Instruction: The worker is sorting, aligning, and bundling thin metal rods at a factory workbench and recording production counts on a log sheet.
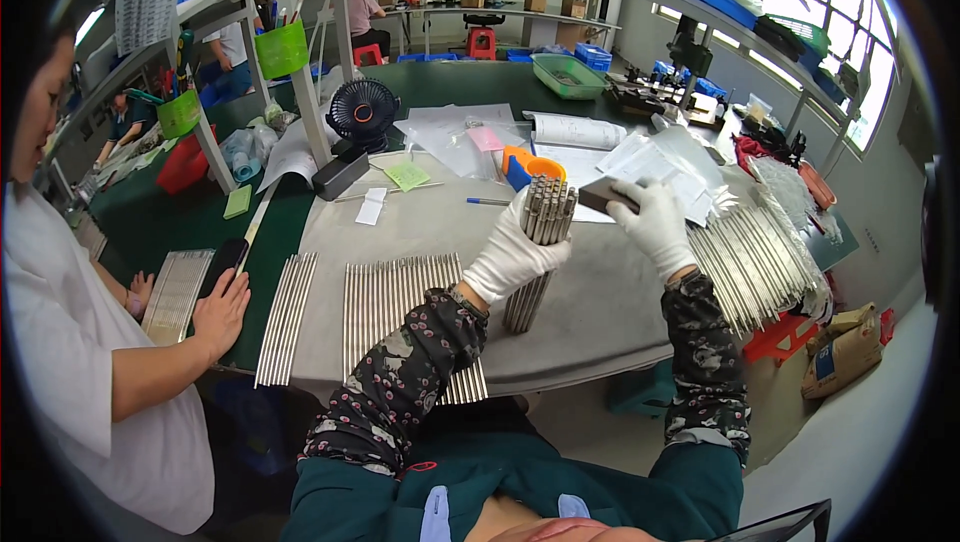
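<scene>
My left hand (512,254), in a white glove, is wrapped round a bundle of thin metal rods (550,204). The bundle stands upright, its lower ends (526,310) near the grey table covering. Just right of the bundle's top, my gloved right hand (652,224) grips a flat dark grey block (604,195) between thumb and fingers. A row of loose metal rods (388,290) lies side by side under and left of my left forearm. Farther left lies a smaller row of rods (288,320). Many more rods (752,267) lie at the right.
A co-worker stands at the left, one hand (222,314) beside a black phone-like object (230,260). Behind my hands are an orange and blue tape dispenser (532,168), papers (640,164), a blue pen (488,202) and a black fan (363,114). Shelf posts (300,102) rise at the back left.
</scene>
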{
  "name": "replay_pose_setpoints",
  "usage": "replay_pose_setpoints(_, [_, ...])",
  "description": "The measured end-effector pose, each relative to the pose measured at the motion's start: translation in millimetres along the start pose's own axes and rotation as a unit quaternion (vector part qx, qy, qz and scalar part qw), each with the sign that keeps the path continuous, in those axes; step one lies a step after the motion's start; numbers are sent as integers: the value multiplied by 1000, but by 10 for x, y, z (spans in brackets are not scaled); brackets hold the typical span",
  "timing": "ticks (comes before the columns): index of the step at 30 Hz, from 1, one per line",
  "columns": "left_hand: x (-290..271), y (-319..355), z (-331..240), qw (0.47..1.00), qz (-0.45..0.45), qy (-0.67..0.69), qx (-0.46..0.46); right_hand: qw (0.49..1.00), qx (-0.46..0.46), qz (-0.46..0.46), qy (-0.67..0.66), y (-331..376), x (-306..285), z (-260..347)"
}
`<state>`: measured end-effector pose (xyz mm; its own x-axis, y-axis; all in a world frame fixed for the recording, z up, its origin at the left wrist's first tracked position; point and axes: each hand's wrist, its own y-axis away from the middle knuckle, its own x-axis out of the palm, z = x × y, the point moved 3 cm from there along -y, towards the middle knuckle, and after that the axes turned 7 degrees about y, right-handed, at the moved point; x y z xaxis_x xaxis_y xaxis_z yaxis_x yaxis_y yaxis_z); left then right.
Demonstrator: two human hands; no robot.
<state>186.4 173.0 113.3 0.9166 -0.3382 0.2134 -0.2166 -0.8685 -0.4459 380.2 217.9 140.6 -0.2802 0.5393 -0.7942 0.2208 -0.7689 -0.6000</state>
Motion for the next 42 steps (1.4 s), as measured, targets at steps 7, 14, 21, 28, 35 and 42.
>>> replay_pose_setpoints(7, [-66, -22, 66, 999, 21, -47, -4, 981, 74, 126, 129, 775, 534, -221])
replay_pose_setpoints(14, [-72, 8, 14, 1000, 12, -6, -16, 911, -125, 3, -392, 160, -247, 710])
replay_pose_setpoints(21, [-8, -16, -113, 997, 54, 62, -1, 899, -37, 26, -436, 173, -160, 801])
replay_pose_setpoints(28, [-6, -6, -155, 998, 10, 62, 10, 865, 4, 11, -501, 223, -199, 825])
replay_pose_setpoints(35, [-36, -1, -156, 999, -1, 43, 10, 823, 40, 6, -566, 211, -97, 821])
replay_pose_setpoints(42, [-28, 2, -156, 998, -4, 68, 0, 850, 52, 37, -523, 196, -85, 774])
